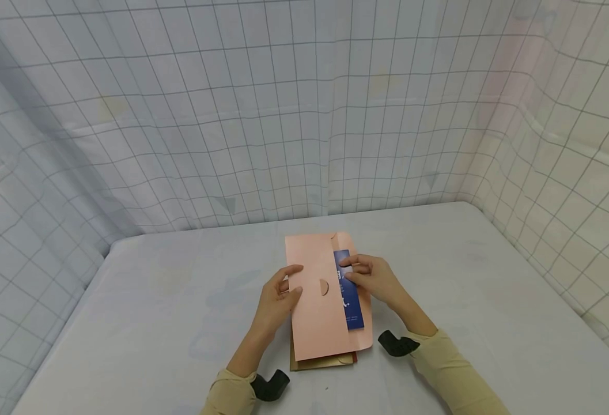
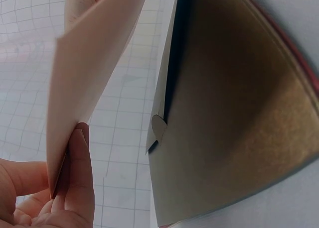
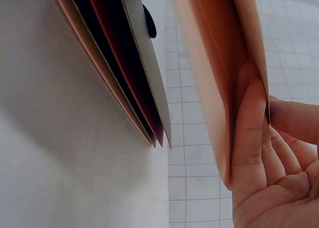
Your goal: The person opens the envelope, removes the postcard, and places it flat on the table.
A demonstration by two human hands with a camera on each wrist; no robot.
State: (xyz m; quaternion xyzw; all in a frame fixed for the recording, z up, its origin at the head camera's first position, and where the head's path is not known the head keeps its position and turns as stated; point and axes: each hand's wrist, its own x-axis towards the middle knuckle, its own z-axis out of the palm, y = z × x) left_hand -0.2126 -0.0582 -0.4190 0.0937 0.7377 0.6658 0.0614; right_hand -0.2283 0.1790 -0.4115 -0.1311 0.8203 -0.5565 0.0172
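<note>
A pink paper envelope [image 1: 314,323] with a half-round slot in its front panel is held up over a stack of other envelopes. My left hand [image 1: 275,304] pinches its left edge between thumb and fingers. A blue card [image 1: 354,308] with white lettering sticks partly out of the envelope's right-side opening. On that card are the thumb and fingers of my right hand [image 1: 379,280], pinching it. In the right wrist view, the right fingers [image 3: 251,133] reach inside the pink opening, with the thumb outside. The card's left part is hidden behind the front panel.
Below the pink envelope, a gold envelope [image 2: 234,123] lies on top of the stack on the white table [image 1: 180,323]. A red envelope [image 3: 132,54] shows lower in the stack. Black wrist devices [image 1: 271,386] sit by both sleeves. A checked curtain [image 1: 263,115] surrounds the table.
</note>
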